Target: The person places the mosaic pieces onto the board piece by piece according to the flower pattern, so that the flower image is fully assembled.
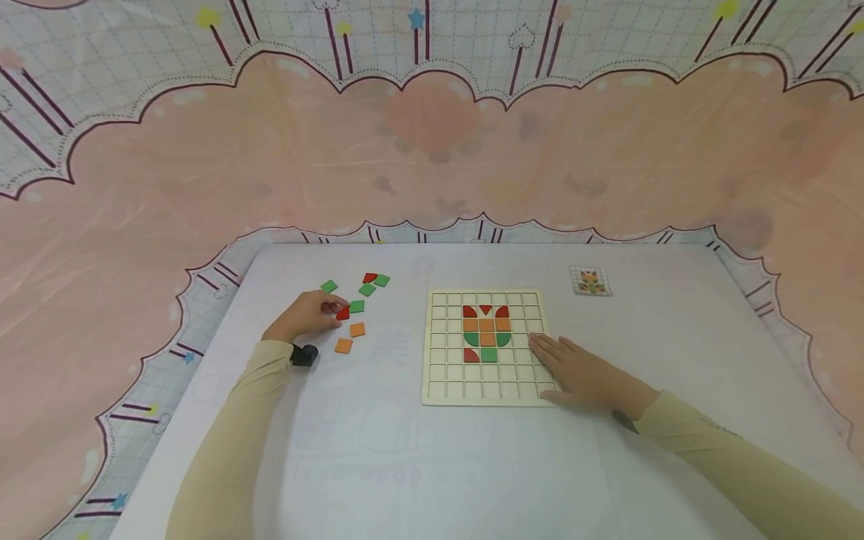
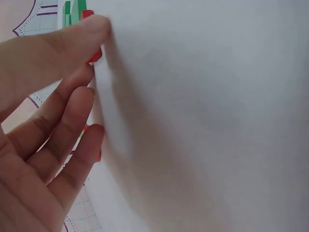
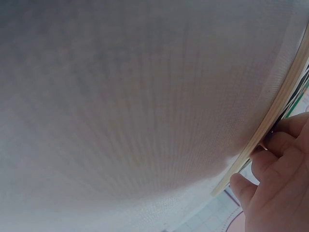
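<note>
At the left of the table, my left hand (image 1: pixel 312 311) pinches a red tile (image 1: pixel 343 313) between thumb and fingers; the left wrist view shows its red edge (image 2: pixel 96 55) behind the thumb. A green tile (image 1: pixel 357 306) lies right beside it. My right hand (image 1: pixel 583 375) rests with straight fingers on the right edge of a pale grid board (image 1: pixel 445 390). Red, orange and green tiles form a pattern in the board's middle, its lowest row holding a red quarter-round tile (image 1: pixel 471 355) and a green square (image 1: pixel 489 355).
Two orange tiles (image 1: pixel 343 346) lie just in front of the left hand. Behind it are several green tiles (image 1: pixel 328 286) and another red tile (image 1: pixel 370 277). A small pattern card (image 1: pixel 590 281) lies at the back right of the white table (image 1: pixel 378 465).
</note>
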Motion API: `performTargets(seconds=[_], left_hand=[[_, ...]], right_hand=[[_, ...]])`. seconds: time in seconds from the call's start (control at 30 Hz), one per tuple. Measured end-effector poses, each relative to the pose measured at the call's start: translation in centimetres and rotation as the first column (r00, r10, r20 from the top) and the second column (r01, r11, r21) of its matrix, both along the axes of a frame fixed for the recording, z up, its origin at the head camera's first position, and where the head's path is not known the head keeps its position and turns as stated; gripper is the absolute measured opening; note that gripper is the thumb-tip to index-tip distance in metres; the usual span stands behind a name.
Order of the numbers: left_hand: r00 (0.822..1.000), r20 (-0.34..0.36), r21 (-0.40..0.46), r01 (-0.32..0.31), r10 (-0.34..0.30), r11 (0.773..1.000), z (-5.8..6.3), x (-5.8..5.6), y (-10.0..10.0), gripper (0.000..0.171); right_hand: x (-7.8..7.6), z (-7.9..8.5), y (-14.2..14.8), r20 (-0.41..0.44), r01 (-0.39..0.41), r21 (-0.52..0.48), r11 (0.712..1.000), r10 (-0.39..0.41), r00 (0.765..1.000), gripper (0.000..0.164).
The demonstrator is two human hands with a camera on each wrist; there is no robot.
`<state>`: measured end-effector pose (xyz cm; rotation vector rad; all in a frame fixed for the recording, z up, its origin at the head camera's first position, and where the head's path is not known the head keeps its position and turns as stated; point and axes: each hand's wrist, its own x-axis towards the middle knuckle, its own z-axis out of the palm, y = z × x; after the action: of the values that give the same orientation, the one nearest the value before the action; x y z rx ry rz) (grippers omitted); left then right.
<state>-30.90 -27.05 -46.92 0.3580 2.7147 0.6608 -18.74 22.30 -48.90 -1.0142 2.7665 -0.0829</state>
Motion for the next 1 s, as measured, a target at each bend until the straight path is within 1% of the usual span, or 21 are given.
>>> performTargets(seconds=[0.1,0.2,0.33,0.57,0.7,0.83,1.0], left_hand=[[1.000,0.018,-0.005,0.004,-0.004,1.000,0.08,-0.13,-0.11,0.039],[1.000,0.030,-0.004,-0.008,0.008,1.000,0.13,-0.15,-0.12,0.038],[0.999,0.027,0.008,-0.019,0.019,1.000,0.25,0.06,-0.18,0.036],[0.999,0.019,0.043,-0.037,0.036,0.998,0.38,0.50,-0.46,0.038],[1.000,0.014,0.051,-0.029,0.028,0.998,0.37,0.54,-0.54,0.038],[0.999,0.027,0.049,-0.044,0.043,0.998,0.40,0.51,-0.58,0.038],[0.998,0.034,0.054,-0.045,0.043,0.998,0.31,0.55,-0.58,0.037]], right_hand=[[-0.02,-0.02,-0.03,-0.003,0.004,0.010,1.000,-0.004,1.000,0.081],[0.03,0.07,-0.08,-0.007,-0.001,-0.003,1.000,0.001,1.000,0.081],[0.08,0.28,-0.16,-0.005,-0.006,-0.011,1.000,0.006,1.000,0.081],[-0.03,0.11,-0.12,0.006,0.000,-0.007,1.000,0.000,1.000,0.081],[-0.03,0.04,-0.05,0.004,-0.001,-0.008,1.000,0.001,1.000,0.081],[0.01,0.00,-0.02,-0.011,-0.006,-0.009,1.000,0.006,1.000,0.081],[0.00,0.00,-0.05,-0.001,0.006,0.006,1.000,-0.006,1.000,0.081]])
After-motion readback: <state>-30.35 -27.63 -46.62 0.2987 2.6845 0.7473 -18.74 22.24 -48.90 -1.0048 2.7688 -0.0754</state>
